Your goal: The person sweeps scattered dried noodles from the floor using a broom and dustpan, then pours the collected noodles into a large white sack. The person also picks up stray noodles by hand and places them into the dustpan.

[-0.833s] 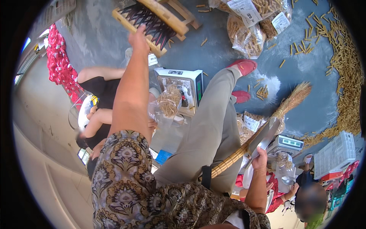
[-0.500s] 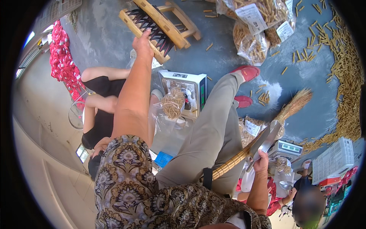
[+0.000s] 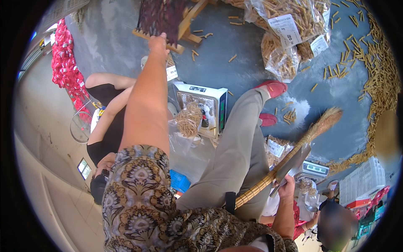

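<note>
My left hand [image 3: 158,45] stretches forward, its fingers closed on the wooden bar of a folding stool [image 3: 175,49]. The stool's dark woven seat is smeared by motion and partly cut off by the top edge. At the lower right my right hand [image 3: 287,187] is closed on a flat grey metal piece [image 3: 292,163]; its full shape is hidden. Alongside that piece a straw broom [image 3: 268,178] slants across my legs, bristles to the far right. Whether my right fingers also touch the broom handle I cannot tell.
A platform scale [image 3: 200,110] carries a clear bag of brown sticks [image 3: 188,119]. Filled bags [image 3: 289,31] stand ahead, and a heap of sticks [image 3: 382,71] lines the right. A seated person [image 3: 110,122] is close on the left; another [image 3: 338,220] works lower right beside a white crate [image 3: 362,180].
The stool has swung up and away, its seat now blurred near the top edge. My left hand has stayed on its bar. The broom and metal piece have shifted slightly.
</note>
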Available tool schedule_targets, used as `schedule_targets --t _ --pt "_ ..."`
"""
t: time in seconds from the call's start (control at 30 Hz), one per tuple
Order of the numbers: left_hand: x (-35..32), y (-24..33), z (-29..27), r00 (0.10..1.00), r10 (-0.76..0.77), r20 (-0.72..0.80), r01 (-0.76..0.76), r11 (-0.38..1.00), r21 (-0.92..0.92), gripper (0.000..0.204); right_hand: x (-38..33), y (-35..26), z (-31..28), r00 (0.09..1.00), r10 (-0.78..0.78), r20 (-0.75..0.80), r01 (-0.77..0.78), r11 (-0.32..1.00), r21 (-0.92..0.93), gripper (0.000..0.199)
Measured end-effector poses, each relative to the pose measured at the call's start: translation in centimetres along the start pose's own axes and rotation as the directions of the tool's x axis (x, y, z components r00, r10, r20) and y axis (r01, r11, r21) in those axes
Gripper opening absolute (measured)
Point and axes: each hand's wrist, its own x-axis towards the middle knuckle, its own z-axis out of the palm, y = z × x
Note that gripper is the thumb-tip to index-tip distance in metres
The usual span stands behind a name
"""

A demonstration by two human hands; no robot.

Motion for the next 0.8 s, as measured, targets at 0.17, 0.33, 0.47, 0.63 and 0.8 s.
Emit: schedule_targets --t 0.17,0.33,0.47,0.63,0.8 --pt "-11.3 -6.2 1.8 0.766 0.494 0.412 -0.606 0.769 0.205 0.027 -0.1 -0.5 0.6 0.998 -0.009 -0.056 0.010 1.000 0.025 0.028" --pt "-37.6 -13.0 -0.4 0.072 -0.186 0.980 -0.775 0.608 0.173 0.047 -1.1 -0.4 3.3 0.998 -0.045 -0.035 0.048 0.996 0.079 0.020" --pt "-45.4 -18.7 -1.8 0.037 -0.577 0.816 -0.641 0.612 0.462 0.058 -1.3 0.0 3.9 0.995 -0.085 0.052 0.073 0.978 0.194 0.024" --pt "-47.2 -15.9 -1.3 0.001 -0.738 0.675 -0.178 0.664 0.726 0.064 -4.3 -1.5 4.9 0.974 -0.191 0.120 0.144 0.936 0.322 0.024" --pt "-48.1 -4.6 -2.6 0.051 -0.650 0.758 -0.540 0.621 0.569 0.067 -11.5 -2.4 3.5 0.934 -0.356 -0.006 0.313 0.815 0.487 0.027"
